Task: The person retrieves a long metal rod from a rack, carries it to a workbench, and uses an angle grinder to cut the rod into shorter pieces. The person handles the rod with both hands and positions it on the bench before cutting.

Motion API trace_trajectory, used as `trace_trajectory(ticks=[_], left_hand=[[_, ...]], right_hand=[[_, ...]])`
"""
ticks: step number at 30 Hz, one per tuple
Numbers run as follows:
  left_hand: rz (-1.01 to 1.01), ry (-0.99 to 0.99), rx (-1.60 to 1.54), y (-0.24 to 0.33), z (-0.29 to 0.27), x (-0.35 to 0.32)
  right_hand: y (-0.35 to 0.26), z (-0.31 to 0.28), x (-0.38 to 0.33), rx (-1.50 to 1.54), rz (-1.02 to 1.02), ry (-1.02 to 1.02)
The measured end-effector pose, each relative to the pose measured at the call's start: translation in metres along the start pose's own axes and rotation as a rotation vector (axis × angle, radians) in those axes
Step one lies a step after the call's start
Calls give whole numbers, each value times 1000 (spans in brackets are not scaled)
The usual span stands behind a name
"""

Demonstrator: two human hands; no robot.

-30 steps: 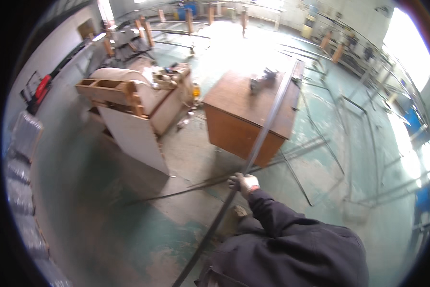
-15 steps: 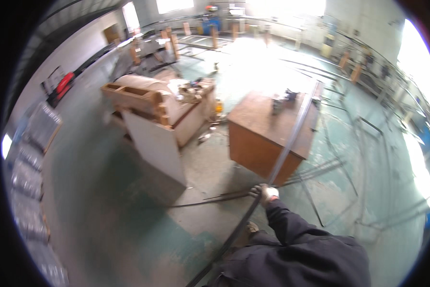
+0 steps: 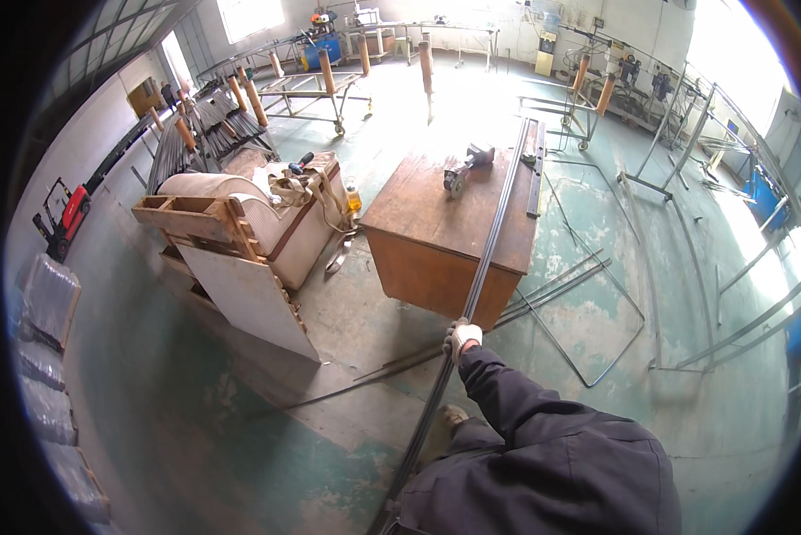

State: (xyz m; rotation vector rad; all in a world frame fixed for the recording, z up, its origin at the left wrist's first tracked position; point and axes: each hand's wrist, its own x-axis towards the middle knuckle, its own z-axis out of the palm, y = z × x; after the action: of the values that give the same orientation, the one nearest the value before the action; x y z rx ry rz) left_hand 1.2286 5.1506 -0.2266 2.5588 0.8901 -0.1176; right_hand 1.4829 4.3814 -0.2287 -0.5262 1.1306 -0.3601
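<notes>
I look down into a wide workshop with a worn green concrete floor (image 3: 195, 419) and daylight flooding in from the far windows. At the far left edge of the floor sit wrapped bundles (image 3: 48, 299), and beyond them a small red pallet jack (image 3: 69, 214) stands by the wall. Next comes a wooden pallet crate (image 3: 206, 218) with a pale panel (image 3: 253, 299) leaning against it, and a tan covered box (image 3: 298, 223) behind it carrying rags and a tool. Dark rods lie racked along the back left (image 3: 209, 120).

Near the middle stands a brown wooden table (image 3: 436, 241). An angle grinder (image 3: 466, 168) lies near its far edge. A long dark steel bar (image 3: 494, 232) runs across the right side of the table top, past its near right corner and down toward me.

My gloved hand (image 3: 462, 337) is clenched around that bar just below the table's near edge, with my dark sleeve (image 3: 525, 419) running back to the lower edge of view. I take it for my right hand; the left does not show. My shoe (image 3: 450, 419) rests on the floor beside the bar.

To the right of the table, thin bent metal rods (image 3: 588, 312) lie on the floor, and steel frames (image 3: 686, 143) stand along the right wall.
</notes>
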Motion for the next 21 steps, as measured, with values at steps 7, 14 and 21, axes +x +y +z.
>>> trace_trajectory(ticks=[7, 14, 21], left_hand=[[-34, -27, 65, 15, -7, 0], [-116, -7, 125, 7, -27, -9], [-192, 109, 389, -55, -101, -1]], right_hand=[[0, -1, 4, -157, 0, 128], [-26, 22, -57, 30, 26, -8], [-45, 23, -107, 112, -79, -22]])
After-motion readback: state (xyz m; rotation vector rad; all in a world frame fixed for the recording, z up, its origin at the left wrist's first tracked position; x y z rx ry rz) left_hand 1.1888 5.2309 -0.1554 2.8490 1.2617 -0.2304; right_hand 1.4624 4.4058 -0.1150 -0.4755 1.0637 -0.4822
